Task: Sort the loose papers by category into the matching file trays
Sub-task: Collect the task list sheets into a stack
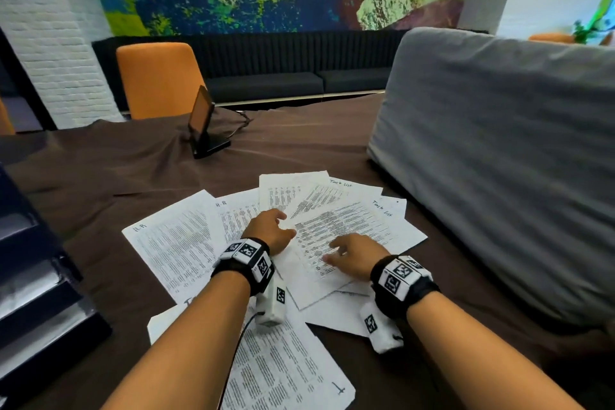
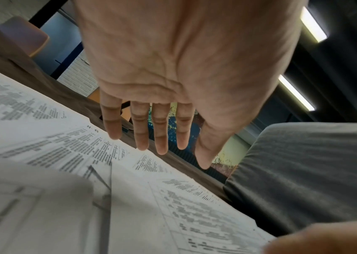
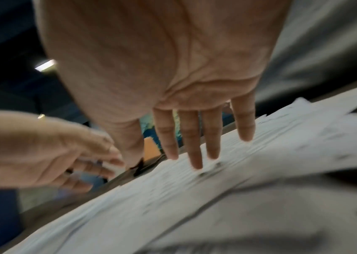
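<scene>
The sorting looks barely begun: the papers lie fanned loose over the tablecloth, some marked "H-R", others "Task list". The left hand and right hand hover over them at centre, fingers straight, slightly spread, holding nothing. The dark trays at nine o'clock look empty, though only partly visible.

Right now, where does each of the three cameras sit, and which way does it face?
Head: worn high, looking forward and down at loose papers on the brown cloth; both forearms and hands show.
Left wrist: low under the left hand, looking along its straight fingers over the papers.
Right wrist: low under the right hand, fingers reaching onto the papers; blurred.
Shared: both wrist views catch the grey cushion.
</scene>
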Tool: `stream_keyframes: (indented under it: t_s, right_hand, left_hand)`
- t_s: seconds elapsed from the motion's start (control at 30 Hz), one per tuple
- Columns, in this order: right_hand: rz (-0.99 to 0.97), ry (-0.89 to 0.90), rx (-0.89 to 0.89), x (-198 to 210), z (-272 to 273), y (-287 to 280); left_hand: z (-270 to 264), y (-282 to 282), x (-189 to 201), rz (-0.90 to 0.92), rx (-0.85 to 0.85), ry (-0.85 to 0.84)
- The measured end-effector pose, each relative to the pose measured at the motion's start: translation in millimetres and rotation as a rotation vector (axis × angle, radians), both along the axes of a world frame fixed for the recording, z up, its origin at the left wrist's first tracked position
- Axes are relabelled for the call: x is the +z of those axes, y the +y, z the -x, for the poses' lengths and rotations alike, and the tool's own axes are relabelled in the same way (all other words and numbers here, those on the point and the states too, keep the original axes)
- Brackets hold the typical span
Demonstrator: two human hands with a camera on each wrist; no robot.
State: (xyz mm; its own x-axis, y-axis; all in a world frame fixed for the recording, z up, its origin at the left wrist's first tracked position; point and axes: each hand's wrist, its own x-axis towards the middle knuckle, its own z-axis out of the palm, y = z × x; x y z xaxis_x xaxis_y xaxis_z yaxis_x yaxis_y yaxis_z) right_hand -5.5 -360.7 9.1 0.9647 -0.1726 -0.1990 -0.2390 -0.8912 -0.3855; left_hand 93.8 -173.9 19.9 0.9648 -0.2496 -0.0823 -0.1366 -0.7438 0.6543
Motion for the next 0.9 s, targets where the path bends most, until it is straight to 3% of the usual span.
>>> stream_keyframes:
  t_s: [0.13,0.33,0.5,0.73,0.9]
  right_hand:
    - [0.059,0.033,-0.157,2,13,-36]
    - [0.05,0.133,-0.058,-14,13,-60]
    - [0.068,0.132,-0.002,-16,5,-71]
    - [-0.049,0.073,-0.042,-19,-5,-73]
    - [-0.28,-0.101,-0.238,-12,-14,-74]
  left_hand:
    - [-20,-14,-11,-0.07,-0.008,0.014]
    - [-63,-39,-26,-0.178,0.005,0.111]
    - [-81,-65,-29,-0.47,0.021,0.119]
    - [-97,-67,-10,-0.287,0.083,0.152]
    - [-87,-51,-7,-0.005,0.064,0.135]
